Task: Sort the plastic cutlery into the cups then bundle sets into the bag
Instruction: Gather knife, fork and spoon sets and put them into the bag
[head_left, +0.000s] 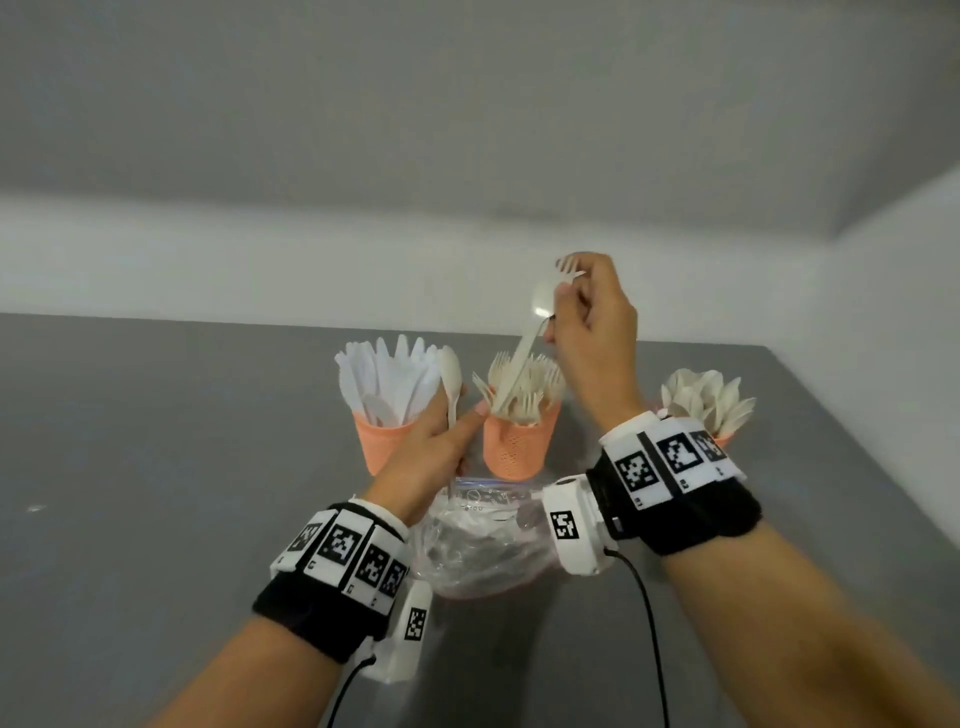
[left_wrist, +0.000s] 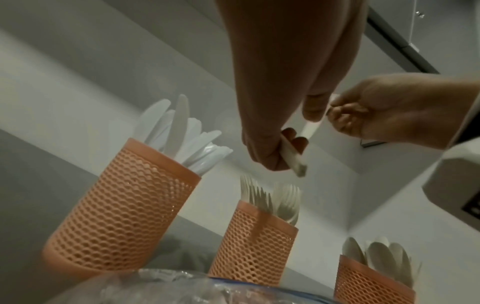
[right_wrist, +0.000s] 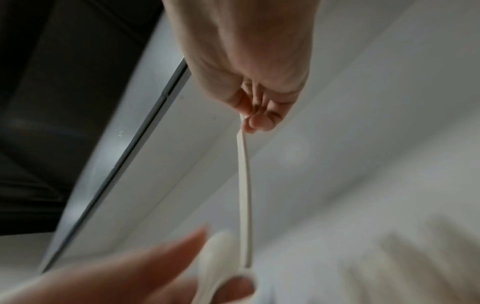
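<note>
Three orange mesh cups stand in a row on the grey table: knives, forks, spoons. My left hand grips an upright white spoon by its handle, between the knife and fork cups. My right hand is raised above the fork cup and pinches a white fork, tines up. Its thin handle slants down to my left thumb. A pale rounded shape beside my right fingers stays unclear. A clear zip bag holding cutlery lies between my wrists.
The grey table runs left and right of the cups and ends at a white wall behind them. Black cables hang from both wrist cameras near the front edge. The bag lies directly in front of the cups.
</note>
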